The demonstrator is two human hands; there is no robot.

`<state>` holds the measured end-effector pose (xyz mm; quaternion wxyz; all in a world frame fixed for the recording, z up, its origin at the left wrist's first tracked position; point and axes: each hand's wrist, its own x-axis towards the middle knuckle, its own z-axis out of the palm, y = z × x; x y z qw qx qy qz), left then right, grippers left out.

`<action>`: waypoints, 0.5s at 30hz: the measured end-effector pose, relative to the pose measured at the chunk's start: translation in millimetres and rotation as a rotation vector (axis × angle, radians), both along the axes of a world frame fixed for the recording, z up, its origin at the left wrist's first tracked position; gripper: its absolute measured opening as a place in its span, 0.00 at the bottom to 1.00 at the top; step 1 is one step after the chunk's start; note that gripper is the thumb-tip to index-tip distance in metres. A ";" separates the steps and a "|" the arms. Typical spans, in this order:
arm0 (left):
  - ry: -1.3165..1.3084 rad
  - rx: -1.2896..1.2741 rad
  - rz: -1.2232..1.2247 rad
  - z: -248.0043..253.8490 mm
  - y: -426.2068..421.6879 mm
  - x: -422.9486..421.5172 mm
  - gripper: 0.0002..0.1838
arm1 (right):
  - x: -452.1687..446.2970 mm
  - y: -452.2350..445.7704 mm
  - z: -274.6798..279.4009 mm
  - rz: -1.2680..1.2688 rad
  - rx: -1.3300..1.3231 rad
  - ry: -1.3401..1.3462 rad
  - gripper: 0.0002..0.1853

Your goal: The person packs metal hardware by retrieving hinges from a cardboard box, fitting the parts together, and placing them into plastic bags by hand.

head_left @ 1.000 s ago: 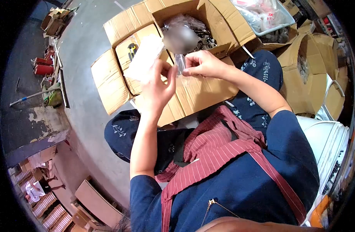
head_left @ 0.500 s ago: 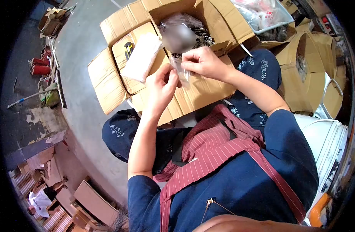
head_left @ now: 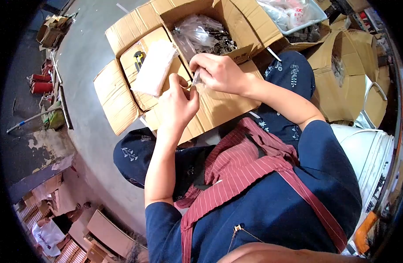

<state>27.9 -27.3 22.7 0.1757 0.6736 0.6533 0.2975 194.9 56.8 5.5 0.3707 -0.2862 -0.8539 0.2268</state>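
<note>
We are seeing bright light washing out the white rectangular plastic packet (head_left: pixel 155 68) and glinting off the crumpled clear plastic bag (head_left: pixel 193 31), while shadow is dimming the near tan cardboard flap (head_left: pixel 214 106). Fisheye distortion is bending the edges; black is swallowing the corners.

From my end, I saw the left forearm (head_left: pixel 161 171) extended forward and the right forearm (head_left: pixel 282 100) slanting inward. The left hand (head_left: pixel 177 103) had its index finger (head_left: pixel 175 81) curled and thumb (head_left: pixel 193 100) raised, a gap between them. The right hand (head_left: pixel 223 75) hung just beside, knuckles up, fingers (head_left: pixel 199 64) bent and drawn together.
</note>
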 end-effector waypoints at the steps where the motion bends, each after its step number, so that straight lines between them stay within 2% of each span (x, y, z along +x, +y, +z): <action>1: 0.010 -0.013 0.018 -3.1 0.8 -2.1 0.12 | 0.2 4.1 1.7 -0.001 -0.030 0.016 0.09; 2: 0.019 -0.026 0.037 -5.1 2.0 -4.9 0.12 | 0.0 7.9 4.3 0.000 -0.059 0.032 0.09; 3: -0.054 -0.065 0.048 -5.7 4.8 -8.7 0.12 | 0.5 10.5 9.0 0.001 -0.260 0.073 0.10; 4: -0.155 -0.105 0.068 -10.7 8.6 -13.8 0.13 | 0.2 13.8 6.2 -0.017 -0.302 0.103 0.10; 6: -0.282 -0.106 0.063 -8.7 10.7 -17.6 0.13 | -3.5 13.0 9.3 -0.053 -0.210 0.087 0.10; 9: -0.228 -0.157 0.052 -8.6 8.0 -16.0 0.11 | -13.2 6.7 7.8 -0.019 -0.127 0.036 0.11; 12: -0.099 -0.047 0.058 -3.6 5.2 -18.6 0.11 | -14.6 6.6 20.4 -0.046 -0.156 -0.015 0.13; 13: -0.079 -0.020 0.096 -4.3 8.1 -23.7 0.11 | -14.2 16.1 15.6 -0.036 -0.077 0.017 0.16; 14: -0.014 0.072 0.139 -0.4 9.2 -28.8 0.10 | -12.3 21.7 19.1 -0.028 -0.109 0.061 0.14; 15: 0.014 0.113 0.176 5.9 11.3 -34.4 0.10 | -8.4 28.6 22.7 0.046 -0.318 0.100 0.16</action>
